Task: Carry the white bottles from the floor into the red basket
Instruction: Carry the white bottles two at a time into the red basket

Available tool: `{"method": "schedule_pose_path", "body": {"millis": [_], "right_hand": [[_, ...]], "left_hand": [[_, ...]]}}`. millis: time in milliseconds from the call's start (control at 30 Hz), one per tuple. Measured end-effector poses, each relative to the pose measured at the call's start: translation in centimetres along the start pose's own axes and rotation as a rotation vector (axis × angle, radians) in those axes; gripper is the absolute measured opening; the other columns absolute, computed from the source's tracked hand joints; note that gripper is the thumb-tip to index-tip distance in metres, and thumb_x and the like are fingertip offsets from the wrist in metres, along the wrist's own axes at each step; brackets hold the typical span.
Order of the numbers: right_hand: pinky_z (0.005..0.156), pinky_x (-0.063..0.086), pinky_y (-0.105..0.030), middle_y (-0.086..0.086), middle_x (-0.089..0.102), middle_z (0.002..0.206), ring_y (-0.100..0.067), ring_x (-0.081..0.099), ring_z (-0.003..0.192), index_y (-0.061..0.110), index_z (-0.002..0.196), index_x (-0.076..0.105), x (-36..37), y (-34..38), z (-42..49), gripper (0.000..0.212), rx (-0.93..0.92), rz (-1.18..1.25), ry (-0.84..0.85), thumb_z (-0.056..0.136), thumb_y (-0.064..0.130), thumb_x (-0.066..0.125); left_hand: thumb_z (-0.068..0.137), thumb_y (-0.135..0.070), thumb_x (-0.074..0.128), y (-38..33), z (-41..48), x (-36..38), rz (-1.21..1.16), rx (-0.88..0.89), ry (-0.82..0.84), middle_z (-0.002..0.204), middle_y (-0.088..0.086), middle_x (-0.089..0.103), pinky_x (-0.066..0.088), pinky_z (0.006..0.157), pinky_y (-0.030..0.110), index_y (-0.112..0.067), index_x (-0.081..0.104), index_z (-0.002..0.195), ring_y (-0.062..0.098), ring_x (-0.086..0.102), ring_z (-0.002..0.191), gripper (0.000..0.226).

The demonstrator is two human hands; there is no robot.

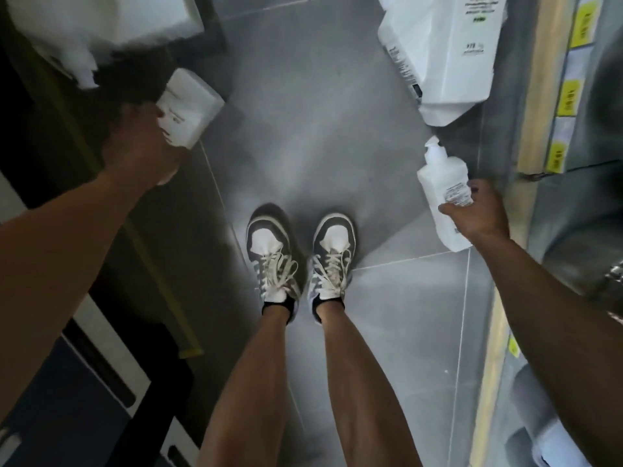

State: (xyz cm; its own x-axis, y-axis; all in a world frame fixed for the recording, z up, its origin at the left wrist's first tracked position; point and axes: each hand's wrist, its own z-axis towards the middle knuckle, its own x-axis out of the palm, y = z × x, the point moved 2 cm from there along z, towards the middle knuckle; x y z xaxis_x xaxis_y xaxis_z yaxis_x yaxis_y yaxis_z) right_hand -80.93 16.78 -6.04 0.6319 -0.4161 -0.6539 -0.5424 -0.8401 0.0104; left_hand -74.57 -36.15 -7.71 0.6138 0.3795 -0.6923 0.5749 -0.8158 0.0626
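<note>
The left hand (145, 143) is curled round the near end of a square white bottle (190, 107), on the left above the tiled floor (337, 146). The right hand (478, 210) grips a white pump bottle (441, 193) at mid-body, on the right. Both look like stiff, smooth plastic, likely weighty if full; the body gives a safer hold than the pump. No red basket shows.

Dim light, bright glare on the grey floor (303, 136), motion blur and wide-angle stretch at the edges.
</note>
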Motion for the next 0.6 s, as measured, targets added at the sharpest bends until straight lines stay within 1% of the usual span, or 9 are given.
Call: {"method": "schedule_pose_path", "body": {"millis": [67, 167, 233, 333, 367, 400, 433, 500, 600], "right_hand": [[0.095, 0.051, -0.045, -0.013, 0.059, 0.133, -0.036, 0.06, 0.115, 0.019, 0.134, 0.051, 1.2, -0.7, 1.2, 0.073, 0.011, 0.003, -0.017, 0.073, 0.03, 0.089], [0.098, 0.05, -0.052, -0.014, 0.057, 0.135, -0.038, 0.057, 0.12, 0.021, 0.134, 0.047, 2.9, -2.2, 3.5, 0.083, 0.01, 0.028, -0.056, 0.066, 0.037, 0.091], [0.099, 0.049, -0.055, -0.015, 0.057, 0.135, -0.038, 0.057, 0.122, 0.02, 0.134, 0.047, 4.1, -3.5, 5.6, 0.091, 0.025, 0.047, -0.09, 0.058, 0.046, 0.09], [0.098, 0.05, -0.056, -0.014, 0.059, 0.133, -0.037, 0.058, 0.121, 0.02, 0.132, 0.048, 5.9, -6.0, 8.5, 0.107, 0.035, 0.061, -0.142, 0.039, 0.066, 0.076], [0.097, 0.051, -0.057, -0.015, 0.059, 0.132, -0.037, 0.058, 0.119, 0.02, 0.13, 0.048, 6.2, -6.2, 8.7, 0.107, 0.034, 0.056, -0.146, 0.038, 0.065, 0.078], [0.096, 0.051, -0.057, -0.016, 0.059, 0.131, -0.038, 0.059, 0.119, 0.018, 0.13, 0.048, 6.1, -5.8, 8.4, 0.105, 0.041, 0.043, -0.147, 0.041, 0.058, 0.085], [0.096, 0.05, -0.058, -0.018, 0.058, 0.133, -0.04, 0.058, 0.12, 0.016, 0.131, 0.046, 5.7, -4.3, 7.0, 0.1, 0.045, 0.028, -0.15, 0.048, 0.047, 0.093], [0.098, 0.047, -0.059, -0.022, 0.052, 0.137, -0.045, 0.055, 0.122, 0.009, 0.136, 0.042, 5.5, -2.5, 5.5, 0.094, 0.065, -0.015, -0.151, 0.062, 0.03, 0.096], [0.097, 0.046, -0.061, -0.026, 0.05, 0.136, -0.049, 0.054, 0.12, 0.005, 0.136, 0.039, 6.0, -2.2, 5.6, 0.094, 0.075, -0.062, -0.212, 0.065, 0.027, 0.096]], "left_hand": [[0.078, -0.038, 0.082, 1.2, 1.7, 1.5, -0.077, -0.068, -0.022, 0.152, 0.019, 0.03, 0.037, 0.107, 0.062, -0.018, 0.029, 0.15, 0.043, 0.036, 0.137, 0.091], [0.075, -0.05, 0.082, 1.7, 3.6, 3.5, -0.1, -0.127, 0.0, 0.158, 0.018, 0.023, 0.031, 0.111, 0.063, -0.02, 0.018, 0.155, 0.044, 0.029, 0.142, 0.107], [0.073, -0.053, 0.082, 1.7, 4.3, 4.3, -0.088, -0.164, 0.004, 0.157, 0.021, 0.026, 0.03, 0.112, 0.062, -0.015, 0.019, 0.155, 0.046, 0.031, 0.141, 0.11], [0.075, -0.047, 0.083, 1.6, 4.7, 5.2, -0.13, -0.166, 0.001, 0.153, 0.02, 0.032, 0.033, 0.11, 0.06, -0.013, 0.022, 0.153, 0.044, 0.036, 0.137, 0.105], [0.075, -0.044, 0.084, 1.6, 4.8, 5.5, -0.145, -0.149, -0.009, 0.152, 0.02, 0.034, 0.035, 0.109, 0.059, -0.014, 0.023, 0.152, 0.044, 0.038, 0.136, 0.103], [0.075, -0.042, 0.084, 1.5, 4.9, 5.7, -0.155, -0.135, -0.023, 0.151, 0.019, 0.036, 0.036, 0.109, 0.059, -0.015, 0.023, 0.152, 0.043, 0.04, 0.135, 0.101], [0.075, -0.039, 0.084, 1.3, 5.0, 5.7, -0.166, -0.127, -0.035, 0.15, 0.018, 0.037, 0.036, 0.108, 0.059, -0.016, 0.023, 0.151, 0.043, 0.041, 0.134, 0.1], [0.076, -0.036, 0.084, 0.8, 5.4, 5.6, -0.17, -0.133, -0.047, 0.148, 0.019, 0.039, 0.036, 0.106, 0.06, -0.017, 0.023, 0.15, 0.045, 0.042, 0.133, 0.098], [0.074, -0.041, 0.084, 0.4, 5.9, 5.0, -0.044, -0.152, -0.057, 0.144, 0.023, 0.043, 0.037, 0.103, 0.061, -0.012, 0.024, 0.149, 0.048, 0.045, 0.129, 0.1]]}}
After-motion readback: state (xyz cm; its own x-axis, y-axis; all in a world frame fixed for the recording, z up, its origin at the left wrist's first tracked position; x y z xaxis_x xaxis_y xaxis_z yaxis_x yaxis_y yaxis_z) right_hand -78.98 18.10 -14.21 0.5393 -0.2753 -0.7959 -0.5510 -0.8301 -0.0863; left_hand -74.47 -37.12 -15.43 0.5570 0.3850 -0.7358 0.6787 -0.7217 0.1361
